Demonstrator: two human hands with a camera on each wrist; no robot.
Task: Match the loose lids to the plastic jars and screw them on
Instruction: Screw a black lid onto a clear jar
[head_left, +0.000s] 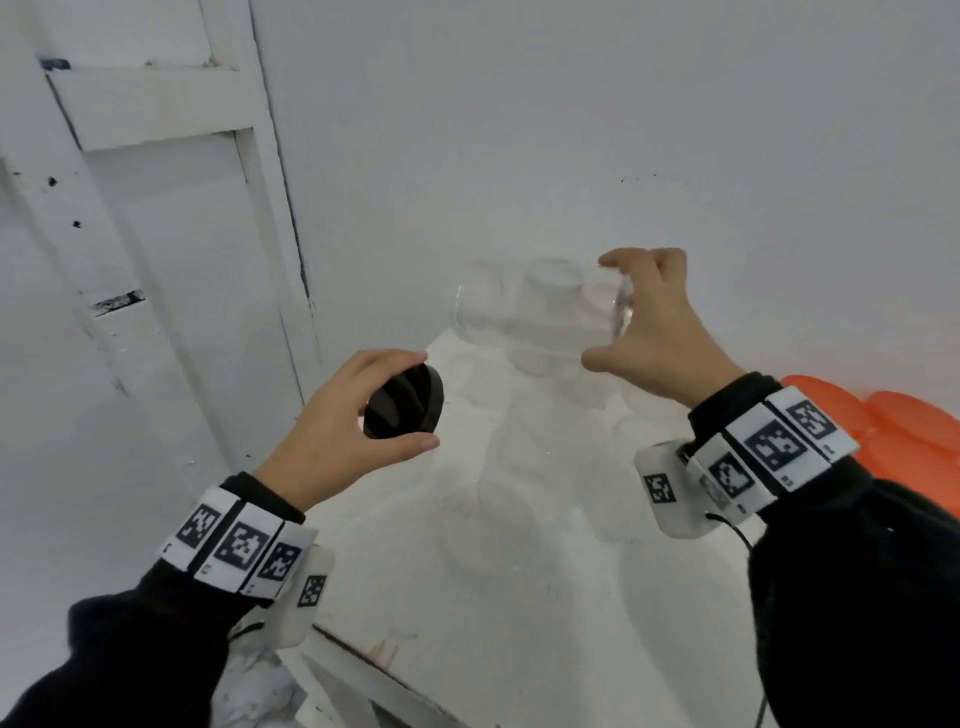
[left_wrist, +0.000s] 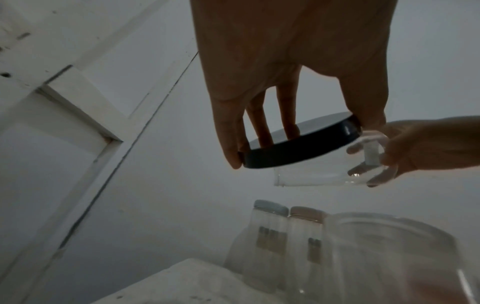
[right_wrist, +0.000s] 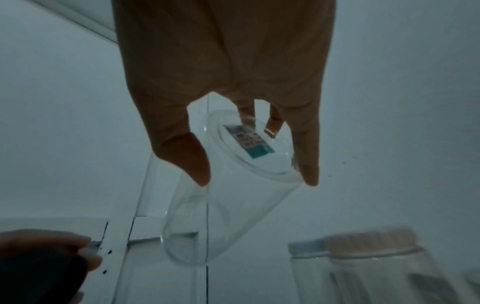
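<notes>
My left hand (head_left: 363, 415) holds a black round lid (head_left: 404, 401) by its rim between thumb and fingers, in the air left of the table. In the left wrist view the black lid (left_wrist: 302, 147) is seen edge-on under the left hand's fingers (left_wrist: 231, 148). My right hand (head_left: 649, 322) grips a clear plastic jar (head_left: 540, 306) by its base, tipped on its side with the open mouth facing left toward the lid. A gap separates lid and mouth. The right wrist view shows the jar (right_wrist: 228, 197) with a label on its bottom.
A white table (head_left: 519, 545) lies below both hands. On it stand capped clear jars (left_wrist: 270, 236) and a larger open jar (left_wrist: 389, 257). A white wall and white door frame (head_left: 270, 171) are behind and left. Something orange (head_left: 893, 436) lies at the right.
</notes>
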